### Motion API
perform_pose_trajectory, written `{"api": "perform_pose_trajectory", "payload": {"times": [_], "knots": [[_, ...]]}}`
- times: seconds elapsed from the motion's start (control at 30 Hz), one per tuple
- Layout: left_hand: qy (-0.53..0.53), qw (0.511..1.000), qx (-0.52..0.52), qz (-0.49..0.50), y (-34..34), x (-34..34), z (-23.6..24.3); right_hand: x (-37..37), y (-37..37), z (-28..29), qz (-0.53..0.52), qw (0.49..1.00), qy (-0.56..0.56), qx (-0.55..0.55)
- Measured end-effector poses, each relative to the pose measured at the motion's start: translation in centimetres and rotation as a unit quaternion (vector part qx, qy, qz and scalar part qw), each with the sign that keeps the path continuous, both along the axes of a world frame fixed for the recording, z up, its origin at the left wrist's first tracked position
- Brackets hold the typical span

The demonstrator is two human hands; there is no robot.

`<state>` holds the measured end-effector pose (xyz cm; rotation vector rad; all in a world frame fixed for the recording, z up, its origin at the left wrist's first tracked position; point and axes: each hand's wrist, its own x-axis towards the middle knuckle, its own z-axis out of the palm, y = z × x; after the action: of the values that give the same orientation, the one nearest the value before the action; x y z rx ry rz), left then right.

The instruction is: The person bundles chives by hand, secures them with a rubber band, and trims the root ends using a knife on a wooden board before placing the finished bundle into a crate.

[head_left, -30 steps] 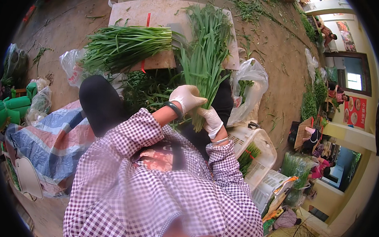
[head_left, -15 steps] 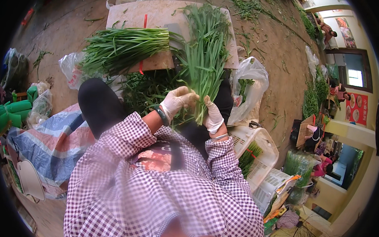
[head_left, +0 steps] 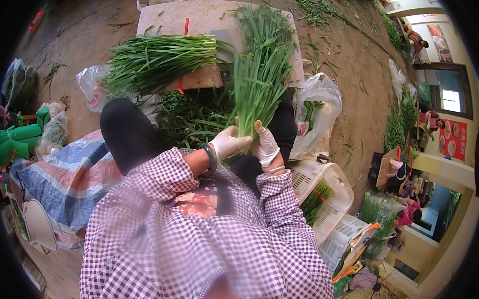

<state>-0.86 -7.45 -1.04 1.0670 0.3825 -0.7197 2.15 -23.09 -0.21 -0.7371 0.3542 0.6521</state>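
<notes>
I have both gloved hands closed around the root end of a bunch of Chinese chives point(head_left: 258, 71): my left hand point(head_left: 228, 144) wraps it from the left and my right hand point(head_left: 263, 145) presses in from the other side, the two touching. The bunch rises from my lap and its leaves fan out over the wooden board point(head_left: 202, 21) ahead. A second ago my left hand lay higher across the stalks; now it has slid down beside the right, so the bunch looks gathered and squared at its base. A second, tied-looking chive bundle point(head_left: 158, 59) lies crosswise on the board, with loose greens point(head_left: 193, 116) between my knees. My gloves hide the stalk ends, so I probably cannot say whether they are trimmed. The white crate point(head_left: 327, 195) at my right is partly cut off by my sleeve.
</notes>
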Motion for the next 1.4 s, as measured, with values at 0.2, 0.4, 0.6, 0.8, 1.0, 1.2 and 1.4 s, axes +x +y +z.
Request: {"api": "perform_pose_trajectory", "payload": {"times": [0.2, 0.4, 0.6, 0.8, 1.0, 1.2, 1.4], "knots": [[-0.011, 0.999, -0.036, 0.029, 0.6, 0.3, 1.2, -0.2, 0.2, -0.3, 0.037, 0.999, -0.015, -0.003], [-0.020, 0.995, -0.090, 0.036, 1.2, 0.3, -0.8, -0.2, 1.1, 0.4, 0.011, 0.997, -0.033, -0.069], [0.062, 0.965, -0.256, -0.006, 2.3, 1.0, -3.9, 0.1, 0.4, -1.0, -0.010, 0.999, -0.010, -0.037], [0.067, 0.965, -0.252, -0.005, 2.8, 0.8, -3.2, 0.5, 0.0, -1.1, 0.057, 0.998, 0.013, 0.014], [0.070, 0.969, -0.236, -0.006, 3.2, 0.9, -3.1, 1.3, 0.5, -1.9, 0.097, 0.994, -0.006, 0.055], [0.087, 0.966, -0.243, 0.001, 2.7, 0.9, -3.1, 1.6, 2.0, -0.4, 0.115, 0.992, -0.037, 0.020], [0.063, 0.959, -0.269, -0.065, 2.9, 0.5, -4.6, 1.9, 1.8, -1.1, 0.151, 0.988, 0.016, 0.036]]}}
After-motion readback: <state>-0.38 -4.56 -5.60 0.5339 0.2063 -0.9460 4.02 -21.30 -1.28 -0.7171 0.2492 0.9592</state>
